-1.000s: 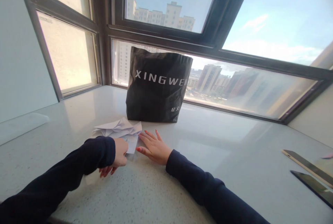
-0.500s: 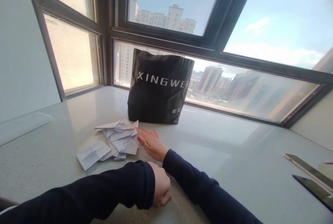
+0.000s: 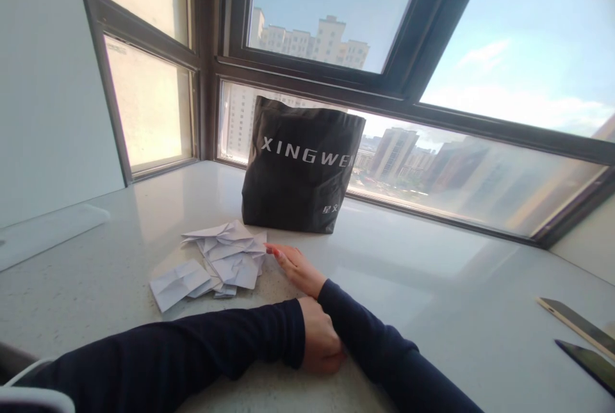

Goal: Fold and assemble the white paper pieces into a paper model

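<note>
A pile of folded white paper pieces [image 3: 225,259] lies on the pale stone sill [image 3: 432,298]. One larger creased sheet [image 3: 177,282] sits at the pile's left end. My right hand [image 3: 295,267] rests flat on the sill, fingers together, fingertips touching the right edge of the pile. My left hand [image 3: 319,342] is curled shut with nothing seen in it, lying on the sill against my right forearm. Both arms wear dark blue sleeves.
A black bag [image 3: 300,173] with white lettering stands behind the papers against the window. Two flat dark devices [image 3: 579,333] lie at the right edge. A window frame and wall bound the sill at back and left.
My left hand left the paper pile and swung right to rest by my right forearm, uncovering the creased sheet. My right hand stayed at the pile's edge. The view shifted slightly.
</note>
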Available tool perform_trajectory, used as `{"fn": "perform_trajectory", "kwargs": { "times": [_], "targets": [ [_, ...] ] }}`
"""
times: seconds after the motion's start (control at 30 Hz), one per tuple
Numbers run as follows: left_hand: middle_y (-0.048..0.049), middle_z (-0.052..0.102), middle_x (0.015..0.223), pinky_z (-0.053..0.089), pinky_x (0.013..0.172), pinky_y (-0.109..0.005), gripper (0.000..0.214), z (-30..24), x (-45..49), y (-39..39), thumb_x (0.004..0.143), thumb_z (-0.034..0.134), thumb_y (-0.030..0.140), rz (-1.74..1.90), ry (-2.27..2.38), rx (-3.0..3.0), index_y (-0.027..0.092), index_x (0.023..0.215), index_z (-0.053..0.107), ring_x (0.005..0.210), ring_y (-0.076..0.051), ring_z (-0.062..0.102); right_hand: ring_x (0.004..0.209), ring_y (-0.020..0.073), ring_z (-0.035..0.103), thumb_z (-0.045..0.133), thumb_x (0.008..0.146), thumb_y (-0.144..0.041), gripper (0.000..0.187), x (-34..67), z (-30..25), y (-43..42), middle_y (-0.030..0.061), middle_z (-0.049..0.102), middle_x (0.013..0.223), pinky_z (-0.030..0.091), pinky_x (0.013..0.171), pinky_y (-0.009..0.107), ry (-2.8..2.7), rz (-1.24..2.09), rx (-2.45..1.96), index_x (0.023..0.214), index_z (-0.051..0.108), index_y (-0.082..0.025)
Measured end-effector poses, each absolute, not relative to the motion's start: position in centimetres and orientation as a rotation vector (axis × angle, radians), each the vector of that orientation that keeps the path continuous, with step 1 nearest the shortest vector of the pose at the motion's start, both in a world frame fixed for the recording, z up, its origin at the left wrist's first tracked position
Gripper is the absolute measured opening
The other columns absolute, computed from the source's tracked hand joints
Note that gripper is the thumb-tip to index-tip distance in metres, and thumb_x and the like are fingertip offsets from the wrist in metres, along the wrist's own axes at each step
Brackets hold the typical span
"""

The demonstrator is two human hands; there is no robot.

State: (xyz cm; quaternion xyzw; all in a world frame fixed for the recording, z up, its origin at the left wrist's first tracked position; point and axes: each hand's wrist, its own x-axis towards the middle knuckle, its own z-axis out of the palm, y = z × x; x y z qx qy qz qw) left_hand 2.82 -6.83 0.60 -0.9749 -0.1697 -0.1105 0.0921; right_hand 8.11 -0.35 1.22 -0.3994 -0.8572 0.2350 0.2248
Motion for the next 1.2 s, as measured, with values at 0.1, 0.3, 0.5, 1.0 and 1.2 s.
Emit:
{"fn": "perform_trajectory", "kwargs": {
  "times": [0.1, 0.3, 0.5, 1.0, 1.2],
  "targets": [
    [-0.0008, 0.062, 0.048, 0.033, 0.033, -0.024, 0.027, 0.3, 2.5, -6.7, 0.071, 0.047, 0.032, -0.309, -0.540, -2.947, 0.018, 0.052, 0.059, 0.045, -0.017, 0.058, 0.110, 0.0189, 0.043, 0.019, 0.086, -0.044, 0.048, 9.4, 1.1, -0.3, 0.0073, 0.049, 0.120, 0.030, 0.094, 0.039, -2.341, 0.578, -1.118, 0.122, 0.039, -0.020],
    [-0.0001, 0.060, 0.045, 0.026, 0.032, -0.023, 0.030, 0.1, 2.3, -7.1, 0.071, 0.049, 0.033, -0.426, -0.670, -2.901, 0.018, 0.046, 0.057, 0.044, -0.015, 0.058, 0.123, 0.0215, 0.025, 0.021, 0.084, -0.049, 0.053, 14.0, -0.1, -0.9, 0.0082, 0.036, 0.131, 0.014, 0.100, 0.046, -2.445, 0.340, -1.389, 0.126, 0.034, -0.020],
    [-0.0010, 0.061, 0.047, 0.020, 0.032, -0.022, 0.028, 0.2, 2.3, -7.3, 0.071, 0.050, 0.033, -0.401, -0.690, -2.898, 0.018, 0.049, 0.058, 0.044, -0.014, 0.057, 0.125, 0.0223, 0.020, 0.026, 0.081, -0.052, 0.060, 15.0, -0.8, -1.2, 0.0075, 0.031, 0.134, 0.017, 0.100, 0.044, -2.530, 0.206, -1.478, 0.132, 0.021, -0.019],
    [-0.0007, 0.059, 0.045, 0.022, 0.032, -0.023, 0.031, 0.3, 2.2, -7.4, 0.072, 0.048, 0.035, -0.411, -0.710, -2.913, 0.018, 0.048, 0.057, 0.044, -0.016, 0.058, 0.123, 0.0222, 0.023, 0.025, 0.082, -0.050, 0.053, 15.0, -0.9, -1.3, 0.0056, 0.033, 0.133, 0.018, 0.099, 0.045, -2.546, 0.134, -1.482, 0.128, 0.030, -0.023],
    [-0.0010, 0.061, 0.047, 0.022, 0.033, -0.022, 0.029, 0.6, 2.2, -7.5, 0.072, 0.049, 0.034, -0.381, -0.719, -2.920, 0.018, 0.049, 0.057, 0.044, -0.014, 0.057, 0.124, 0.0226, 0.023, 0.025, 0.082, -0.050, 0.052, 15.1, -0.9, -1.3, 0.0051, 0.033, 0.133, 0.018, 0.099, 0.045, -2.552, 0.131, -1.477, 0.128, 0.030, -0.025]
  ]
}}
